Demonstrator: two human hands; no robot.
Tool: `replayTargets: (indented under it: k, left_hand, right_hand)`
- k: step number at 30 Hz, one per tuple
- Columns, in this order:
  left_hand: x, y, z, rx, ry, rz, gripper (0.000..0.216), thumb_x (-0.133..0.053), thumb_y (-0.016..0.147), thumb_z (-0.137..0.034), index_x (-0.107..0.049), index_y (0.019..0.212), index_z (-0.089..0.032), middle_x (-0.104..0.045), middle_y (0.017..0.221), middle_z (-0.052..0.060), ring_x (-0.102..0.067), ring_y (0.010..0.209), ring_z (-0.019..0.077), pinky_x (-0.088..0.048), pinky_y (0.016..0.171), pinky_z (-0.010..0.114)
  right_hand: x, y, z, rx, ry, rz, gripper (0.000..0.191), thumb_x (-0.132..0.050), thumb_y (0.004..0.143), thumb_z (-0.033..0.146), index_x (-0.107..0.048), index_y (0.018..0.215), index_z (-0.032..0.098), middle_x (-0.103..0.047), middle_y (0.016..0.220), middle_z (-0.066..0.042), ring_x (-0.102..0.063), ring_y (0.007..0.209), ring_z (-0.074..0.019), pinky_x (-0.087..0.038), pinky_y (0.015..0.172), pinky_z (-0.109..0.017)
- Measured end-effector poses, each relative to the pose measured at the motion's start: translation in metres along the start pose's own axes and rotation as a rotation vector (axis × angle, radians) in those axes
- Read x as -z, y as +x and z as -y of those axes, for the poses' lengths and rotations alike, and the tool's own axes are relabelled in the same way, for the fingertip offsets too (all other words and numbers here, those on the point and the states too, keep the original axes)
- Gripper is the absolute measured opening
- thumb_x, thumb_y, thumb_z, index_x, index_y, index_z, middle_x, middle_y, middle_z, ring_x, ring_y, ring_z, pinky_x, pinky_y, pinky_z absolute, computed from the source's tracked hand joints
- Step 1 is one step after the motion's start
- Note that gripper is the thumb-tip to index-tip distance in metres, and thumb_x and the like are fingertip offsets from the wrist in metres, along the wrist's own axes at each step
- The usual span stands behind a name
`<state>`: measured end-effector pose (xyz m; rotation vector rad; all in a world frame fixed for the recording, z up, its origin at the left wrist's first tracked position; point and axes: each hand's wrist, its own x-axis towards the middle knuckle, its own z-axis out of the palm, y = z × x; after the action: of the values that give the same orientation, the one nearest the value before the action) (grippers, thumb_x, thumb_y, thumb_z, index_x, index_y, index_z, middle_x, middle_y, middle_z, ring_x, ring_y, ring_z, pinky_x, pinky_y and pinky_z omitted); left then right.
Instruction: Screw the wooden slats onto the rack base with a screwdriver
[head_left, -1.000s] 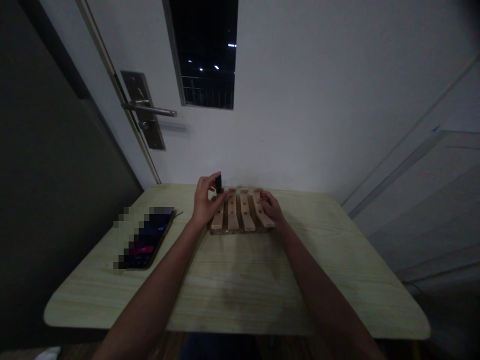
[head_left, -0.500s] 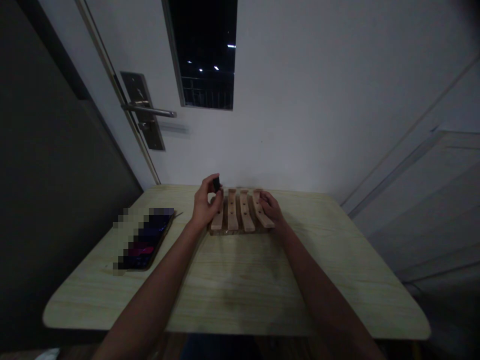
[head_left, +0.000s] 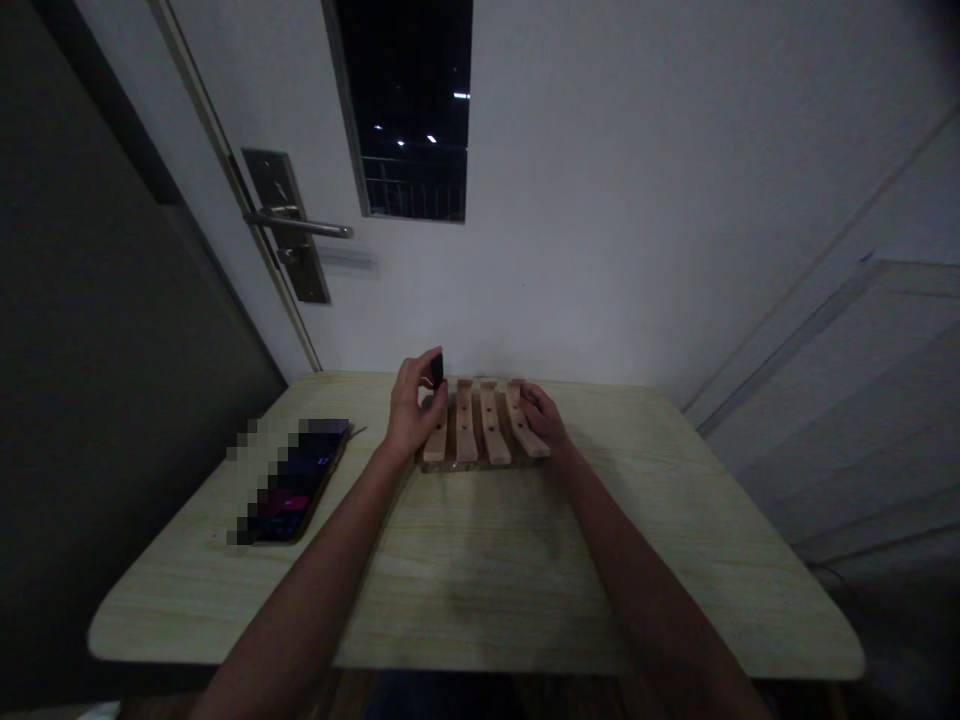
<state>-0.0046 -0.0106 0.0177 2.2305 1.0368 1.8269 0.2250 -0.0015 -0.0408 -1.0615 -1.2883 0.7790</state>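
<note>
A wooden hook rack with several curved, pale wooden hooks on a darker base board lies on the table in front of me. At its left end, my left hand pinches a small black piece between thumb and fingers, just above the leftmost hook's far end. I cannot make out what kind of piece it is. My right hand is closed around the rack's right end, its fingers against the rightmost hook. Dark holes show in the hooks.
A smartphone, partly pixelated, lies on the table to the left, with a thin dark stick beside its far end. Beyond the table's back edge stands a white door with a metal handle and a dark window.
The black piece has turned slightly upright in my left fingers and shifted a little to the right. My right hand and the rack stay in place.
</note>
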Motion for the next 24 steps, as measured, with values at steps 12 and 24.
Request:
replayTargets:
  k: [12, 24]
  left_hand:
    - [0.0014, 0.002, 0.0011, -0.001, -0.013, -0.04, 0.047, -0.067, 0.076, -0.019, -0.051, 0.119, -0.024, -0.053, 0.098, 0.003, -0.053, 0.085, 0.0134, -0.048, 0.071, 0.027]
    - [0.0005, -0.0015, 0.0004, 0.038, -0.031, -0.027, 0.055, -0.059, 0.077, -0.014, -0.043, 0.128, -0.024, -0.057, 0.105, 0.005, -0.055, 0.085, 0.0138, -0.05, 0.074, 0.029]
  right_hand:
    - [0.0007, 0.002, -0.0029, -0.007, 0.002, 0.01, 0.029, -0.056, 0.069, 0.037, -0.062, 0.093, 0.024, -0.069, 0.103, -0.006, -0.062, 0.097, -0.0212, -0.046, 0.094, -0.043]
    - [0.0002, -0.0002, 0.001, -0.008, 0.005, 0.004, 0.029, -0.056, 0.068, 0.039, -0.061, 0.093, 0.024, -0.069, 0.103, -0.005, -0.061, 0.097, -0.0206, -0.046, 0.094, -0.041]
